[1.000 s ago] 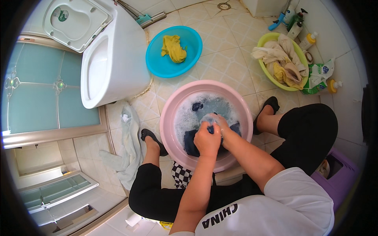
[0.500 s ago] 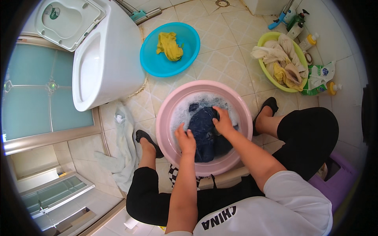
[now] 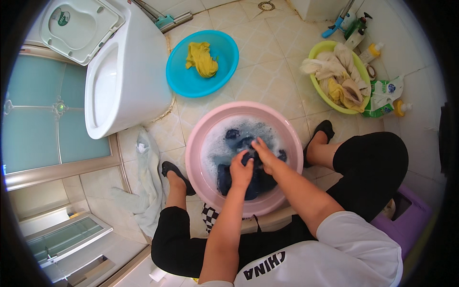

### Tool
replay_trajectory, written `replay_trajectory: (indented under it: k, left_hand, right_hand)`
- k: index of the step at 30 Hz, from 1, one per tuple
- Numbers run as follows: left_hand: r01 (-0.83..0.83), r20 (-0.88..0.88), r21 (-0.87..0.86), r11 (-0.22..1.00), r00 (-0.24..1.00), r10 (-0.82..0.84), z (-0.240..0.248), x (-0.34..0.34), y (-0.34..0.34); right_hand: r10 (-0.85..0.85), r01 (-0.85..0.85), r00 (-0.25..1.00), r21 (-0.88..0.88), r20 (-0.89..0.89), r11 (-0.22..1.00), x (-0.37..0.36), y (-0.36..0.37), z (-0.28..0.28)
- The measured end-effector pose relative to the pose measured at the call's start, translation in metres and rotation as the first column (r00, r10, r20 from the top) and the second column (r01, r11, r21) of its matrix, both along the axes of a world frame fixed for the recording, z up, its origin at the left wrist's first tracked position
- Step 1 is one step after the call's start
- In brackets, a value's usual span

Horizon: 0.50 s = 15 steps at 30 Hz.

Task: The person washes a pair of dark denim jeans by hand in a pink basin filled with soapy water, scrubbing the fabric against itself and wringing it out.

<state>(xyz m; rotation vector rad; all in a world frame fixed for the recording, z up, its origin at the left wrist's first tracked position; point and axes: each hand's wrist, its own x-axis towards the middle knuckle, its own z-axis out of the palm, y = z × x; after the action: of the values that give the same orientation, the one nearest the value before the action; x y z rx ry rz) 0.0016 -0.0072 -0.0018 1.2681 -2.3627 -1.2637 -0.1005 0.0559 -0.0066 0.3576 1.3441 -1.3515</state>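
A dark blue garment lies partly sunk in soapy water in a pink basin between my feet. My left hand is closed around a bunched fold of it, thumb toward the right. Close beside it, my right hand presses against the same bunch, its fingers rather straight and its thumb side hidden. Dark lumps of cloth poke through the foam near the far side of the water.
A blue basin with a yellow cloth stands beyond, near the toilet. At the far right are a yellow-green basin of light clothes and several bottles. Pale wet cloth lies left of my foot.
My left hand has moved right and closed on the garment. The right hand has shifted slightly nearer to it. The garment, spread out before, is now bunched and lower in the water.
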Motion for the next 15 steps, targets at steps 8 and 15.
replay_trajectory:
  k: [8,15]
  left_hand:
    - [0.123,-0.234,-0.123,0.985,0.961,-0.149,0.102,-0.027,0.068]
    - [0.005,-0.185,-0.385,0.923,0.979,-0.083,0.108,-0.029,0.055]
  right_hand:
    - [-0.004,0.091,0.957,-0.288,0.289,0.953,-0.024,0.011,0.017]
    - [-0.117,0.190,0.956,-0.265,0.269,0.945,-0.006,-0.006,0.041]
